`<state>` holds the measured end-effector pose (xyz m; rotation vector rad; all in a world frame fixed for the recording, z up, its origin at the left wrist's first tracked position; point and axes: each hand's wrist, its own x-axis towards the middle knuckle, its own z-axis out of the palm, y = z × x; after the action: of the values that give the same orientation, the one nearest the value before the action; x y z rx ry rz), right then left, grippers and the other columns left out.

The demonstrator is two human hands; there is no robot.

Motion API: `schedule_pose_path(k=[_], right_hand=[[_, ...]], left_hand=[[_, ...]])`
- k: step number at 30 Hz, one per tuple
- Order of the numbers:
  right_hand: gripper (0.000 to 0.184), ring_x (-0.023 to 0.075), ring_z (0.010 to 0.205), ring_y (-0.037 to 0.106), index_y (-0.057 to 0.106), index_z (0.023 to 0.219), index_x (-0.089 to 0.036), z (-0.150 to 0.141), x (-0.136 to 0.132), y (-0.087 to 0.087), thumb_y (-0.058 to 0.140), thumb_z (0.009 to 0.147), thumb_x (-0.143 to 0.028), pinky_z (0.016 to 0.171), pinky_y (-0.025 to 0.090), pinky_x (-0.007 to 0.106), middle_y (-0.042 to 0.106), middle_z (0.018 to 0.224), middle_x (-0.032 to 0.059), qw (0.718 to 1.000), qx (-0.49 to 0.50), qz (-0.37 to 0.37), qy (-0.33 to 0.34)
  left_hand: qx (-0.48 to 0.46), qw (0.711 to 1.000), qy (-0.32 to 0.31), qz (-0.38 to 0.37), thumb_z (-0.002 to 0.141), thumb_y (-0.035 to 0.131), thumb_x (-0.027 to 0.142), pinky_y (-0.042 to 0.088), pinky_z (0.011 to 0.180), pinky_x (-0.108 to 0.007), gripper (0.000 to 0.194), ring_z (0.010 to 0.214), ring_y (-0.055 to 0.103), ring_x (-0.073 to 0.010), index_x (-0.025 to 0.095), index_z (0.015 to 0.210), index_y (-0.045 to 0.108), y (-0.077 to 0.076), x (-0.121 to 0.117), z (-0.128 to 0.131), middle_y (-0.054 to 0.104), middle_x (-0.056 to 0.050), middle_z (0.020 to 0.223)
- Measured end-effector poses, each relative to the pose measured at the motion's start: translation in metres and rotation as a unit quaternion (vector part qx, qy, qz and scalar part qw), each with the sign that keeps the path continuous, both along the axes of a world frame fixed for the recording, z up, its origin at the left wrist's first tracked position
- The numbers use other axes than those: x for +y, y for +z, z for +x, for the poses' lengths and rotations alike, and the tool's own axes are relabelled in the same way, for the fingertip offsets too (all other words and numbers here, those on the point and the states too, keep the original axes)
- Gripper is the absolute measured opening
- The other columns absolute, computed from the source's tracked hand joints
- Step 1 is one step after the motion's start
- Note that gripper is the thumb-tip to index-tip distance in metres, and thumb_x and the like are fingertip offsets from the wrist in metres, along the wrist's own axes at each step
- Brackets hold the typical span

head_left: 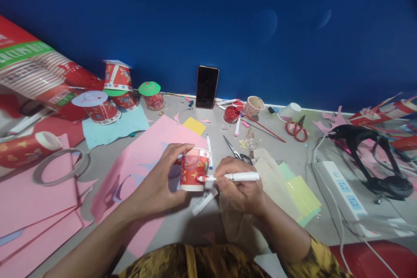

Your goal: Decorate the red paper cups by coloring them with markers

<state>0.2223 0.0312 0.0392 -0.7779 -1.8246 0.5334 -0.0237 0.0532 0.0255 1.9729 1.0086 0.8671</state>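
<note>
A red patterned paper cup (193, 168) is gripped by my left hand (166, 182), thumb near its lower rim and fingers around the upper edge. My right hand (239, 184) pinches a white marker (243, 177) whose red tip touches the cup's side. Under the cup, another white marker (204, 201) lies on the table. A marker with a blue end (209, 152) rests just behind the cup. Black-handled scissors (237, 151) lie open beyond my right hand. Pink paper (159, 139) spreads beneath and behind my left hand.
Decorated paper cups (119, 76) stand at the back left beside a bag of cups (35, 69). A phone (207, 87) leans against the blue wall. Right of me are red-handled scissors (296, 131), a power strip (345, 191) and a black frame (371, 156). A tape roll (42, 173) lies left.
</note>
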Motion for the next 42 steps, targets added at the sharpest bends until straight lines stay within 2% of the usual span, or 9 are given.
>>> schedule_pose_path(k=[13,16,21,25,29,34,38,42], right_hand=[[0.011,0.0164,0.064,0.071,0.073,0.098,-0.024,-0.002,0.0,-0.003,0.066,0.102,-0.016,0.062,0.057,0.027,0.077,0.078,0.0011,0.999,0.007,-0.017,0.035],[0.01,0.0171,0.066,0.071,0.074,0.1,-0.024,-0.003,0.001,-0.005,0.068,0.104,-0.018,0.063,0.058,0.028,0.077,0.079,0.0016,0.999,0.035,0.003,0.005],[0.01,0.0195,0.064,0.069,0.076,0.108,-0.026,-0.001,0.0,-0.013,0.067,0.11,-0.03,0.061,0.057,0.033,0.076,0.08,0.0037,0.987,0.15,0.013,-0.058],[0.017,0.0143,0.053,0.062,0.076,0.108,-0.024,0.002,-0.002,-0.017,0.07,0.111,-0.04,0.051,0.051,0.027,0.076,0.078,0.0016,0.973,0.195,-0.045,-0.115],[0.031,0.0127,0.046,0.06,0.074,0.104,-0.023,0.001,0.003,-0.016,0.071,0.11,-0.054,0.042,0.046,0.024,0.076,0.07,-0.0005,0.95,0.238,-0.101,-0.175],[0.039,0.0113,0.044,0.056,0.071,0.1,-0.022,0.002,0.016,-0.017,0.073,0.105,-0.061,0.04,0.042,0.021,0.073,0.067,-0.0011,0.932,0.271,-0.151,-0.189],[0.041,0.0107,0.044,0.055,0.07,0.097,-0.021,0.002,0.021,-0.023,0.078,0.1,-0.061,0.04,0.043,0.02,0.073,0.064,-0.0012,0.917,0.287,-0.199,-0.195],[0.041,0.0097,0.045,0.051,0.071,0.095,-0.021,0.006,0.025,-0.029,0.08,0.098,-0.061,0.039,0.039,0.019,0.073,0.066,-0.0008,0.901,0.299,-0.244,-0.199]], left_hand=[[-0.004,1.0,0.016,-0.017,0.074,0.077,0.017,0.058,0.119,-0.054,0.079,0.135,0.066,-0.0357,0.033,0.149,0.056,0.001,0.0,0.0,0.063,-0.009,0.144],[-0.018,0.999,0.013,-0.029,0.077,0.079,0.018,0.058,0.119,-0.054,0.078,0.138,0.065,-0.0357,0.032,0.15,0.056,-0.001,-0.001,0.0,0.063,-0.01,0.146],[-0.07,0.994,0.019,-0.086,0.081,0.084,0.021,0.052,0.128,-0.056,0.078,0.146,0.065,-0.0379,0.03,0.153,0.055,-0.006,-0.002,-0.001,0.062,-0.015,0.155],[-0.12,0.984,0.007,-0.132,0.076,0.088,0.016,0.048,0.132,-0.058,0.085,0.153,0.061,-0.0404,0.031,0.153,0.055,-0.008,0.001,-0.002,0.062,-0.015,0.162],[-0.186,0.965,-0.005,-0.185,0.072,0.089,0.014,0.055,0.127,-0.054,0.088,0.154,0.062,-0.0409,0.033,0.151,0.056,-0.008,0.004,-0.003,0.061,-0.015,0.167],[-0.241,0.945,-0.013,-0.223,0.076,0.091,0.023,0.057,0.124,-0.051,0.083,0.153,0.064,-0.0385,0.035,0.15,0.055,-0.012,0.007,-0.003,0.063,-0.013,0.164],[-0.243,0.942,0.026,-0.228,0.076,0.095,0.032,0.057,0.122,-0.049,0.085,0.152,0.064,-0.037,0.034,0.149,0.052,-0.016,0.013,-0.005,0.062,-0.014,0.164],[-0.24,0.94,0.068,-0.233,0.075,0.098,0.05,0.062,0.116,-0.048,0.091,0.149,0.067,-0.0396,0.033,0.15,0.05,-0.021,0.018,-0.008,0.061,-0.017,0.164]])
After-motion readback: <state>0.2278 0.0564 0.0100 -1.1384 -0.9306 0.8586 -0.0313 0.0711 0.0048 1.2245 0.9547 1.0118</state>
